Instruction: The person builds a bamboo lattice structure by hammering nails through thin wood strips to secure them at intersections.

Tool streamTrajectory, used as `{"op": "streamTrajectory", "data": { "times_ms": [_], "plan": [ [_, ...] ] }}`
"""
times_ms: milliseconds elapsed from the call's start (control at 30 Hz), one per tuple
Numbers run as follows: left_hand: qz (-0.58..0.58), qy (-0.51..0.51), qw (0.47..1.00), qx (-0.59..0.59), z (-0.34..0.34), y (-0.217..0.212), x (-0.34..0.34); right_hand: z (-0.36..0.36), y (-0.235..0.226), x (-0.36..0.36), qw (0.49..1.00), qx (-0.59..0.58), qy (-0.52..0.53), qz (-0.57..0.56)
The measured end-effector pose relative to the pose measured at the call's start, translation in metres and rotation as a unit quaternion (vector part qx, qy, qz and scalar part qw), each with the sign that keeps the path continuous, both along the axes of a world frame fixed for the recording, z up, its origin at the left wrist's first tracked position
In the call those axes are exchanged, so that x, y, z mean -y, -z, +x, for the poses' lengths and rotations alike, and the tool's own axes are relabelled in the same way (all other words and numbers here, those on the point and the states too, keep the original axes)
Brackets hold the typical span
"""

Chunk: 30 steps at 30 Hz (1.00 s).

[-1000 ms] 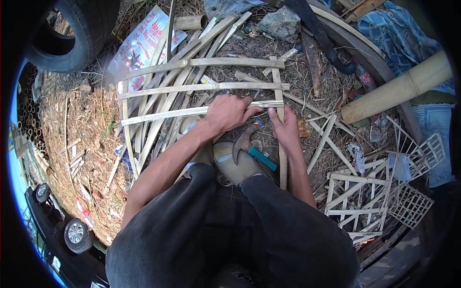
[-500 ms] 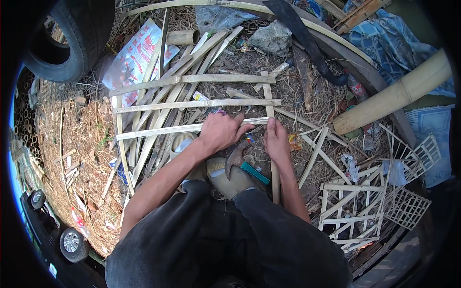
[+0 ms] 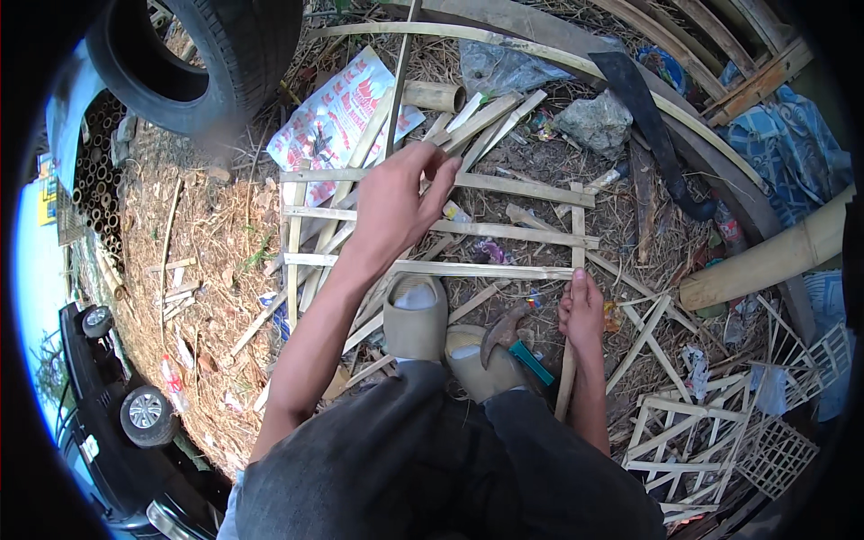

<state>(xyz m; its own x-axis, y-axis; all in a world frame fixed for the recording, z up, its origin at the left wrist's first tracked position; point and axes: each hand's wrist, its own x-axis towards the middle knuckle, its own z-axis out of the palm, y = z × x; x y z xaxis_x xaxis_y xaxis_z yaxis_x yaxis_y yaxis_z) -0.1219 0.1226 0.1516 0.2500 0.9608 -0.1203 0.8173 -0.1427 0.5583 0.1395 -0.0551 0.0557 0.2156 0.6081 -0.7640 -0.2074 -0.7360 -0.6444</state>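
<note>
- Below you on the straw-strewn ground (image 3: pixel 193 270) lies the bamboo slat frame (image 3: pixel 432 225), three cross slats over two uprights, spread from 9 to 3 o'clock ahead of your feet.
- Your left hand (image 3: pixel 396 202) hovers over the frame's upper slats at about 11 o'clock, fingers curled loosely; whether its grip has closed on a slat you cannot tell.
- Your right hand (image 3: pixel 583 315) sits at 3 o'clock, its grip clenched around the right upright slat (image 3: pixel 574 270) just under the lowest cross slat.
- Your beige shoes (image 3: pixel 416 317) stand on the frame's near edge, and a hammer with a teal handle (image 3: pixel 515 340) rests against the right shoe, just beside your right hand.
- Farther out, a tyre (image 3: pixel 211 58) lies at 10 o'clock, a printed sack (image 3: pixel 337 112) at 11, a thick bamboo pole (image 3: pixel 774 261) at 3, and finished lattice pieces (image 3: pixel 720 423) at 4 o'clock.
</note>
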Motion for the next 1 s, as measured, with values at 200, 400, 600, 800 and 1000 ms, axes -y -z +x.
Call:
{"op": "streamTrajectory", "data": {
  "times_ms": [200,400,600,800,1000],
  "plan": [
    [0.031,-0.016,0.974,-0.226,-0.058,0.048,-0.085,-0.003,-0.007,0.008,0.999,-0.026,-0.004,-0.022],
    [-0.018,-0.077,0.974,-0.212,-0.071,0.073,-0.089,-0.010,-0.003,0.008,1.000,-0.017,-0.005,-0.021],
    [0.164,-0.015,0.967,-0.195,-0.006,0.080,-0.029,0.000,-0.004,0.010,1.000,-0.018,0.003,-0.020],
    [0.156,0.041,0.972,-0.171,0.036,0.106,0.010,-0.015,0.007,0.010,0.985,0.131,-0.105,0.038],
    [0.089,0.102,0.990,-0.031,0.093,0.086,0.072,-0.027,-0.041,-0.013,0.890,0.424,-0.148,0.078]
  ]
}}
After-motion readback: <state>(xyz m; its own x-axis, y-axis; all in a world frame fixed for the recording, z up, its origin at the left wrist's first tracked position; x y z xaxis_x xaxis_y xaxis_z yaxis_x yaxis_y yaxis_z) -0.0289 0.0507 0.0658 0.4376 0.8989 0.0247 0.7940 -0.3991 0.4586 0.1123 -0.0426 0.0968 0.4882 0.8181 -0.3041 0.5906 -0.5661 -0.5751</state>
